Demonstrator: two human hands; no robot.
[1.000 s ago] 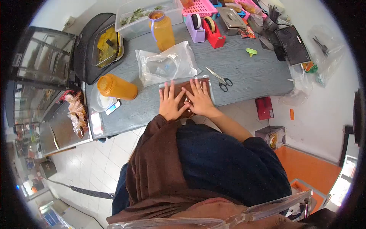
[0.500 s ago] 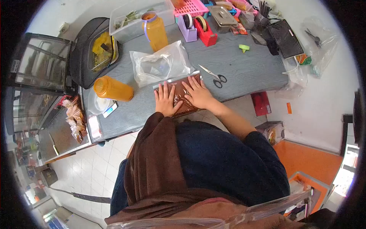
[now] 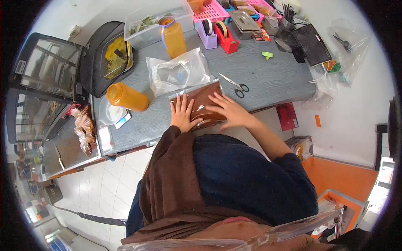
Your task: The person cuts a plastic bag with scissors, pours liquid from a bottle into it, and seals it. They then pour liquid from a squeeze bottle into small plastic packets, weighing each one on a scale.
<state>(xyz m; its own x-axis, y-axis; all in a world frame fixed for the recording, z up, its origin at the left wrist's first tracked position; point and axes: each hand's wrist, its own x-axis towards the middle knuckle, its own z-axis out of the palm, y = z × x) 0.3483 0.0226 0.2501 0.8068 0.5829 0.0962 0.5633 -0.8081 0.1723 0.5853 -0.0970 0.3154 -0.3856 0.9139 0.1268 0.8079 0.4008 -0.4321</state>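
Note:
A clear plastic pouch [image 3: 202, 99] filled with something reddish brown lies flat along the table's near edge. My left hand [image 3: 182, 113] rests on its left part, fingers stretched and spread. Over the pouch's right side is my right hand [image 3: 231, 111], fingers apart and slightly bent, its thumb low near the front edge. Just beyond the pouch sits a crumpled clear plastic bag [image 3: 178, 71]. Black-handled scissors [image 3: 237, 85] lie with open blades to the right of it.
Two orange-filled jars, one upright [image 3: 172, 38] and one lying over [image 3: 127, 97], stand around the plastic bag. Purple [image 3: 207, 36] and red [image 3: 226, 38] tape dispensers sit behind. A phone [image 3: 123, 120] and plastic bowl [image 3: 109, 112] are at left; a green cap [image 3: 267, 55] lies right.
My right hand has lifted from its flat press and shifted right, its fingers now bent, baring more of the pouch. My left hand stays on the pouch. The view has shifted slightly.

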